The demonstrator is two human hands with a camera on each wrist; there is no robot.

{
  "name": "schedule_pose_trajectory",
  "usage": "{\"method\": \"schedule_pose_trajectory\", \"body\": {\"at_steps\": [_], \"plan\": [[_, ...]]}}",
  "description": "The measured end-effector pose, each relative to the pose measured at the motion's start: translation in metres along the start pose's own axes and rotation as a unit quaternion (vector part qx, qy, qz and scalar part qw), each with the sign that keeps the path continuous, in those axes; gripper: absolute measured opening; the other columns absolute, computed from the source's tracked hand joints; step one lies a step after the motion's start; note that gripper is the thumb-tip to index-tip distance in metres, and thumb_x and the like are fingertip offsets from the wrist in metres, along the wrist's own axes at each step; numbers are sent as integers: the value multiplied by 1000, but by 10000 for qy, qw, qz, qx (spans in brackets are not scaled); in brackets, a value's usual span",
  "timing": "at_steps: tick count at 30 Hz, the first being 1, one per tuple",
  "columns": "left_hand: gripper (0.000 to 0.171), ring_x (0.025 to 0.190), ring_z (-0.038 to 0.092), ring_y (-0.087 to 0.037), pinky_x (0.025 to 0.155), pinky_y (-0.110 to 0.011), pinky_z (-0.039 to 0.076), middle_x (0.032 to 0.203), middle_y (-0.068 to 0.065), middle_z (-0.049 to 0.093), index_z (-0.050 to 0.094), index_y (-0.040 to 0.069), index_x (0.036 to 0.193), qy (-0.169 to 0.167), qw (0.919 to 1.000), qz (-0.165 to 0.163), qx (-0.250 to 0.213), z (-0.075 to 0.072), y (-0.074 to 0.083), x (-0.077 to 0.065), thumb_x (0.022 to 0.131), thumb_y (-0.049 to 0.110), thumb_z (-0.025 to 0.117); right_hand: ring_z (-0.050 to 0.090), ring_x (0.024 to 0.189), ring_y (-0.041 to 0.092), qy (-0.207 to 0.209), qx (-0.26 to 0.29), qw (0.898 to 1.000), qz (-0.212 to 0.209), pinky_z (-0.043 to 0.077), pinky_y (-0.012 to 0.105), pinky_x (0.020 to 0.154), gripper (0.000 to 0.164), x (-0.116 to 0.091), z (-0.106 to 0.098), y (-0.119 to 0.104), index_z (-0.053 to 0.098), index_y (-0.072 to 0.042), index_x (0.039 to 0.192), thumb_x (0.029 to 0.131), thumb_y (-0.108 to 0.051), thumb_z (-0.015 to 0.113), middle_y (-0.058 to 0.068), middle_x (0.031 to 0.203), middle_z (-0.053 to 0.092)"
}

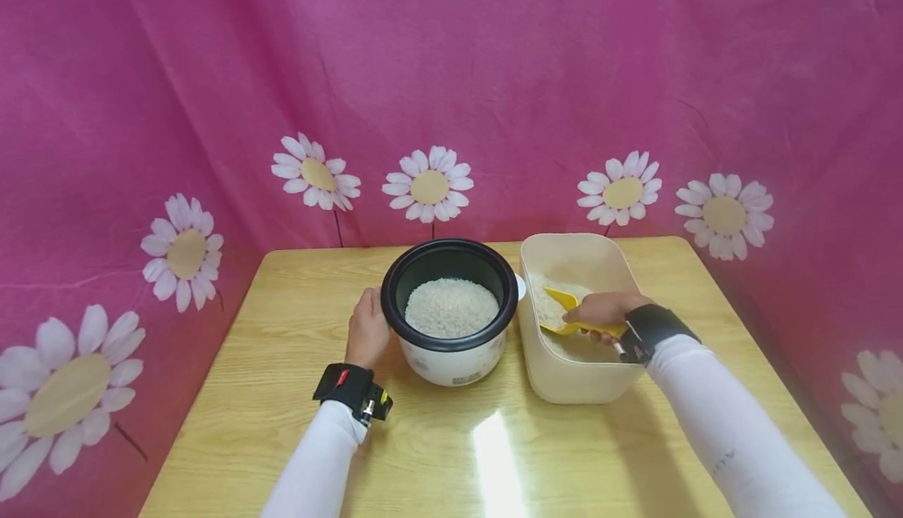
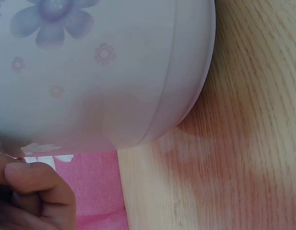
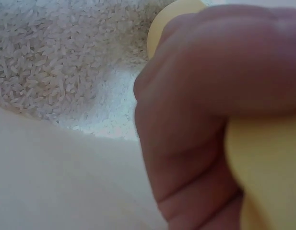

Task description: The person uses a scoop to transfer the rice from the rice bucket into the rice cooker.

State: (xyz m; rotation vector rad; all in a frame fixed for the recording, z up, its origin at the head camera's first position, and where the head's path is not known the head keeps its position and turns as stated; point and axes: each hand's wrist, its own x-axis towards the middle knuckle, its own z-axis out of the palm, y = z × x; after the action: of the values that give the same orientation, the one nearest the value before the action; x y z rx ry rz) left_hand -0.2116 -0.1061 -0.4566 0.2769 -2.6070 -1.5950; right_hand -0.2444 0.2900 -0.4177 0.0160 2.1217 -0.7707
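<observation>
A white rice cooker [image 1: 455,361] with a black inner pot [image 1: 451,255] holds white rice [image 1: 451,308]. At its left side, my left hand [image 1: 368,330] holds on with curled fingers; the spot it grips is mostly hidden. The left wrist view shows the cooker's flowered wall [image 2: 114,72] beside the bent thumb and fingers [image 2: 42,182]. My right hand [image 1: 603,314] is inside the cream bin [image 1: 571,377], gripping a yellow scoop [image 1: 560,327] by its handle. Rice lies in and around the scoop. In the right wrist view, fingers wrap the yellow handle [image 3: 267,167] above loose rice [image 3: 52,62].
Both containers stand side by side on a light wooden table [image 1: 296,298], the bin on the right. A pink curtain [image 1: 494,71] with daisies hangs close behind the table and along both sides. The bin's walls rise around the right hand.
</observation>
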Motion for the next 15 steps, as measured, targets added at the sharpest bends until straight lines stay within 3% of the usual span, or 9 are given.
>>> {"method": "schedule_pose_trajectory", "body": {"at_steps": [15], "plan": [[41, 94, 52, -26, 81, -34, 38, 96, -10, 52, 55, 4, 122, 13, 10000, 61, -70, 1, -1, 0, 115, 34, 27, 39, 49, 2, -28, 31, 10000, 9, 37, 16, 49, 31, -6, 1, -4, 52, -9, 91, 106, -36, 49, -6, 65, 44]]}}
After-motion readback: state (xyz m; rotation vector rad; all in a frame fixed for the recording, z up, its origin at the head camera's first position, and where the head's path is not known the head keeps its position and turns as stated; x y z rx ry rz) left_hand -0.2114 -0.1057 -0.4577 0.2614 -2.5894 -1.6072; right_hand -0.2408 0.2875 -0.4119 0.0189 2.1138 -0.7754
